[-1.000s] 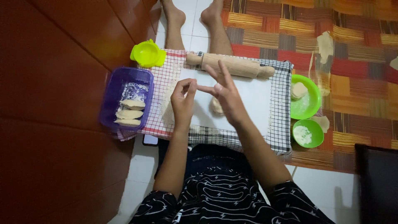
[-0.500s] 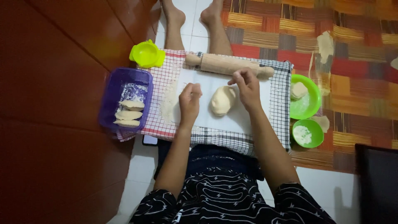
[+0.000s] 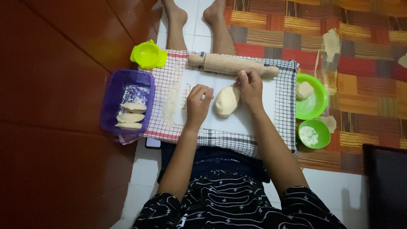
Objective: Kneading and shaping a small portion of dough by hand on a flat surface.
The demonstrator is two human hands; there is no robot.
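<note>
Looking down from the head camera, I see the dough lump (image 3: 227, 101) lying near the middle of the frame on the white board (image 3: 237, 121), which rests on a checked cloth (image 3: 282, 127). My right hand (image 3: 251, 87) sits against the lump's right side, its grip loosely curled, fingertips reaching up to the wooden rolling pin (image 3: 231, 65) that lies across the board's upper edge. My left hand (image 3: 198, 101) rests just left of the dough, fingers bent and apart, clamped on nothing. At the left of the frame a purple tub (image 3: 111, 97) holds folded dough pieces (image 3: 129, 118); a yellow-green press (image 3: 147, 54) sits above it. At the right are two green bowls (image 3: 320, 91), one with dough, one with flour.
</note>
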